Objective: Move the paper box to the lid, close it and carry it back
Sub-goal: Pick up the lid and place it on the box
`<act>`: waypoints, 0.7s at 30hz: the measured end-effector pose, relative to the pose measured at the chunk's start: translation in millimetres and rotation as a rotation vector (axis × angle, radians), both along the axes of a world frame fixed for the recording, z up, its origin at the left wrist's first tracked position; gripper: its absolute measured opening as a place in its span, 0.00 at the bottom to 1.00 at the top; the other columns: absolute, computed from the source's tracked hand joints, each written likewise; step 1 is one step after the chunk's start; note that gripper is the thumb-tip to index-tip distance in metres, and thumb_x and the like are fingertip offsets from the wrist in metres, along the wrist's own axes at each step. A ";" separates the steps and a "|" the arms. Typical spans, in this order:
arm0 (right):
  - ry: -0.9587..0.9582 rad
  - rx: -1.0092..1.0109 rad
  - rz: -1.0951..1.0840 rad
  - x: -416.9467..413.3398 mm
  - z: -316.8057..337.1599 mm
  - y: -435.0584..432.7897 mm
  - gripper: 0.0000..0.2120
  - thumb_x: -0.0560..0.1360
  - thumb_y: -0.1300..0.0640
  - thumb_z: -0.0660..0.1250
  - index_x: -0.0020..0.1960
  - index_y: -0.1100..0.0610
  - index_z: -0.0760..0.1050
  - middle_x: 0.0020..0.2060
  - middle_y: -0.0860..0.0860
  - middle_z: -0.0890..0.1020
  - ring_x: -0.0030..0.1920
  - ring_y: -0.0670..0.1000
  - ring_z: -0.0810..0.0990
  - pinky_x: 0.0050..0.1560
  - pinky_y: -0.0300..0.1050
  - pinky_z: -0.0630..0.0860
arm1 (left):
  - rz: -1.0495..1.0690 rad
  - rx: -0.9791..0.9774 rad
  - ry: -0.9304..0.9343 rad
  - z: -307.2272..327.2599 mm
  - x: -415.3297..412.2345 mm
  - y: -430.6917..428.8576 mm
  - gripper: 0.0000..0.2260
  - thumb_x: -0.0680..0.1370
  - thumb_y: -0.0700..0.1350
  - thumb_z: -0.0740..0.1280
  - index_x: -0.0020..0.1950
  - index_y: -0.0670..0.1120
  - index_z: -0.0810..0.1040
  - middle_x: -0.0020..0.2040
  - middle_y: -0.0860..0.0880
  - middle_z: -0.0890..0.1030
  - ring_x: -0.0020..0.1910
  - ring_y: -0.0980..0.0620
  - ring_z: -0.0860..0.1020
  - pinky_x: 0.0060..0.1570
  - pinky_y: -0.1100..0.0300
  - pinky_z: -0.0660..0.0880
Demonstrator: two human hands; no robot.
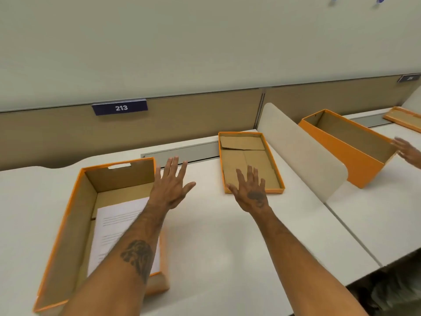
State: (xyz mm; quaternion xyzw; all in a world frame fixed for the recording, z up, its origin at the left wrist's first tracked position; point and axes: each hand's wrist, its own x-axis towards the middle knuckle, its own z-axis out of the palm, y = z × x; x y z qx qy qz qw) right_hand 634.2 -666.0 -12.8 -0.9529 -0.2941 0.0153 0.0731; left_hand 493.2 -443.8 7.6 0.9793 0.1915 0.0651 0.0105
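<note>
Both grips empty, splayed: left hand [169,183] beside paper box [75,224], right hand [251,190] at lid [276,169], likely pre-grasp.

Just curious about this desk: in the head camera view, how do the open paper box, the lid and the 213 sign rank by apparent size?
1. paper box, though it's nearest the camera
2. lid
3. 213 sign

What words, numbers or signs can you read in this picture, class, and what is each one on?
"213": white digits on the dark blue plate on the partition behind the desk.
Second blue plate, far right on the partition: too blurred to read.
Printed sheet in the paper box: lines of text too small to read.
</note>
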 end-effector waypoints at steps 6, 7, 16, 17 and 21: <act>0.028 -0.016 0.003 89.5 -21.2 -33.1 0.34 0.80 0.34 0.47 0.80 0.51 0.51 0.80 0.60 0.47 0.79 0.61 0.44 0.74 0.64 0.52 | 0.021 -0.051 0.031 -20.4 82.4 -34.4 0.34 0.80 0.66 0.47 0.80 0.49 0.46 0.81 0.44 0.44 0.79 0.44 0.41 0.75 0.41 0.44; 0.038 -0.025 0.003 101.2 -26.2 -36.6 0.34 0.80 0.34 0.46 0.80 0.51 0.51 0.80 0.60 0.48 0.80 0.61 0.44 0.74 0.64 0.52 | 0.023 -0.054 0.046 -25.6 92.2 -38.7 0.34 0.79 0.66 0.46 0.80 0.50 0.46 0.81 0.44 0.44 0.79 0.44 0.41 0.75 0.41 0.45; 0.081 -0.068 -0.043 178.4 -71.0 -51.9 0.34 0.79 0.33 0.47 0.78 0.51 0.56 0.79 0.61 0.52 0.79 0.61 0.48 0.72 0.63 0.59 | 0.012 -0.118 0.208 -81.5 166.7 -56.7 0.35 0.79 0.67 0.45 0.80 0.50 0.45 0.81 0.44 0.43 0.79 0.43 0.41 0.75 0.41 0.47; 0.086 -0.080 -0.047 185.7 -74.8 -53.0 0.34 0.79 0.34 0.47 0.78 0.51 0.56 0.79 0.61 0.52 0.79 0.61 0.48 0.72 0.64 0.58 | 0.009 -0.119 0.219 -85.4 174.3 -56.8 0.34 0.79 0.66 0.46 0.80 0.49 0.45 0.81 0.44 0.43 0.79 0.43 0.41 0.76 0.41 0.48; 0.129 -0.080 -0.074 212.2 -84.1 -55.3 0.33 0.80 0.35 0.48 0.79 0.52 0.54 0.80 0.60 0.49 0.80 0.61 0.45 0.74 0.65 0.54 | 0.006 -0.140 0.262 -97.7 203.3 -56.3 0.34 0.80 0.65 0.49 0.80 0.48 0.47 0.81 0.43 0.44 0.79 0.42 0.42 0.75 0.41 0.50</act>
